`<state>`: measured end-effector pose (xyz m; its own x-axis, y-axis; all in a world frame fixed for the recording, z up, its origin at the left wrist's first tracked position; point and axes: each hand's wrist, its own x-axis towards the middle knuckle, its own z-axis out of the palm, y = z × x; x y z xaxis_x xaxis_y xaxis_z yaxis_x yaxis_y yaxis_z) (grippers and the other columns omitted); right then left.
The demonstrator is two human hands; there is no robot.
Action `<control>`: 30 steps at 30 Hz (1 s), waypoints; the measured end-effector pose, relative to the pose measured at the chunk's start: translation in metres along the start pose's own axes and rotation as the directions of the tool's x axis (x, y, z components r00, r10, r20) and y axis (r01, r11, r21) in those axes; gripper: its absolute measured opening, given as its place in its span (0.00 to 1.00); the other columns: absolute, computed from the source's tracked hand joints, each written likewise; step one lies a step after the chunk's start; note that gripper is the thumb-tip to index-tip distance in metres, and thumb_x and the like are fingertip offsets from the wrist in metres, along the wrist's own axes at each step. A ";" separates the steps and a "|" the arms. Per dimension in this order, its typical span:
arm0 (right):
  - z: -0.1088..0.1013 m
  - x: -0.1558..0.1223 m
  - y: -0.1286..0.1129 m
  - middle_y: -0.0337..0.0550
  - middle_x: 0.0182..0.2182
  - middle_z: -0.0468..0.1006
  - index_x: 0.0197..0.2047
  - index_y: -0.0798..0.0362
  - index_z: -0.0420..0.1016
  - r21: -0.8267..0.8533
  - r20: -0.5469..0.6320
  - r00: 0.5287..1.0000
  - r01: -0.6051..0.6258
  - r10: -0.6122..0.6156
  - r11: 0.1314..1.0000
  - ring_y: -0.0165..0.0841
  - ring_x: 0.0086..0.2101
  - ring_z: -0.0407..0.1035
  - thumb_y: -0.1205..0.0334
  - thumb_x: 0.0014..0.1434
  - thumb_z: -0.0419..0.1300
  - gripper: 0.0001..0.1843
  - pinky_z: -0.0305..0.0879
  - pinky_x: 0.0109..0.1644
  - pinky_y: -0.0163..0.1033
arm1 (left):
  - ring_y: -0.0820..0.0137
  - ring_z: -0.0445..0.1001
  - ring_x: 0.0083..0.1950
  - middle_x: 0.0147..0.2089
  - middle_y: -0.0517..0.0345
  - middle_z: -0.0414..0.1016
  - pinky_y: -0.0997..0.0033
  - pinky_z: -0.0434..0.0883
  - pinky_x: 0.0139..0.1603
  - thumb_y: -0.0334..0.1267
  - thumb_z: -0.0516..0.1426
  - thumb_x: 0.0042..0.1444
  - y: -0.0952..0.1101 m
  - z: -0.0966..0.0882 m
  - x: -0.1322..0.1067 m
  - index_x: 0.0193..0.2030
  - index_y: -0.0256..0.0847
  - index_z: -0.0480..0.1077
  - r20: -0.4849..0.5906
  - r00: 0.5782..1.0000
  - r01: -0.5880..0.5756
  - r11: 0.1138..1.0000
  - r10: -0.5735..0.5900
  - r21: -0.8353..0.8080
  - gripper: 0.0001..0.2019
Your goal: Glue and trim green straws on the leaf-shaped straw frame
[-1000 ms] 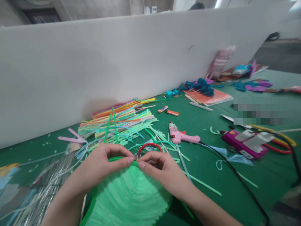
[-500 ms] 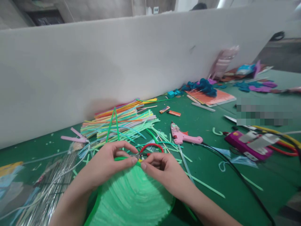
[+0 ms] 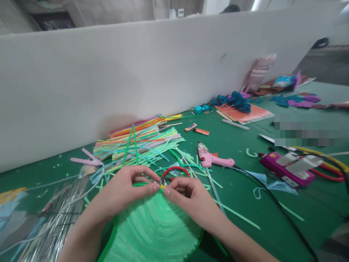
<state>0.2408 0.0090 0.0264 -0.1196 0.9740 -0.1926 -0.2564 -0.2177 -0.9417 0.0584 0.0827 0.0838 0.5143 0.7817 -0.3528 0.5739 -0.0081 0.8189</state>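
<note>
A broad green piece with closely set curved ridges, like rows of flattened pipe cleaners, lies in front of me. A brighter green rim edges it. My left hand is closed in a pinch on the top of this rim, thumb and index finger near its peak. Right beside it, my right hand pinches the same edge, its thumb on the near face and the other fingers curled behind. Just beyond the fingertips is a red curved handle of some tool, mostly hidden by the hands.
Multicoloured pipe cleaners are heaped behind my hands. To the right lie a pink glue gun, scissors and a purple power strip with cords. Wire stems lie left. A white partition borders the table's back.
My left index finger has dipped slightly towards the thumb at the rim. The right hand and the green piece look practically unmoved.
</note>
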 end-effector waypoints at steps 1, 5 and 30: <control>0.000 0.000 0.000 0.33 0.22 0.69 0.26 0.57 0.76 0.005 -0.004 1.000 -0.010 0.010 1.000 0.23 0.24 0.58 0.47 0.42 0.78 0.23 0.56 0.30 0.32 | 0.68 0.77 0.36 0.32 0.62 0.82 0.72 0.67 0.37 0.51 0.66 0.52 -0.001 0.000 0.000 0.38 0.45 0.79 -0.002 1.000 0.000 1.000 0.000 -0.001 0.14; 0.000 0.001 0.001 0.33 0.22 0.71 0.27 0.56 0.77 0.013 -0.015 1.000 -0.025 0.025 1.000 0.24 0.24 0.60 0.50 0.41 0.78 0.21 0.59 0.31 0.32 | 0.69 0.76 0.36 0.31 0.62 0.82 0.73 0.66 0.37 0.52 0.67 0.52 -0.004 0.001 0.000 0.39 0.45 0.79 -0.010 1.000 0.011 1.000 -0.011 -0.009 0.14; -0.003 0.001 0.006 0.36 0.24 0.74 0.28 0.54 0.77 -0.065 -0.024 1.000 0.011 -0.012 0.998 0.26 0.26 0.62 0.45 0.49 0.72 0.20 0.61 0.32 0.34 | 0.73 0.49 0.27 0.24 0.67 0.51 0.72 0.47 0.27 0.54 0.62 0.56 -0.020 -0.027 -0.007 0.24 0.42 0.68 0.040 0.998 0.050 0.996 -0.053 0.067 0.20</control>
<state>0.2424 0.0086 0.0199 -0.0929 0.9779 -0.1875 -0.1952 -0.2026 -0.9596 0.0258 0.0947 0.0819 0.5087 0.7552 -0.4135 0.6404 -0.0110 0.7679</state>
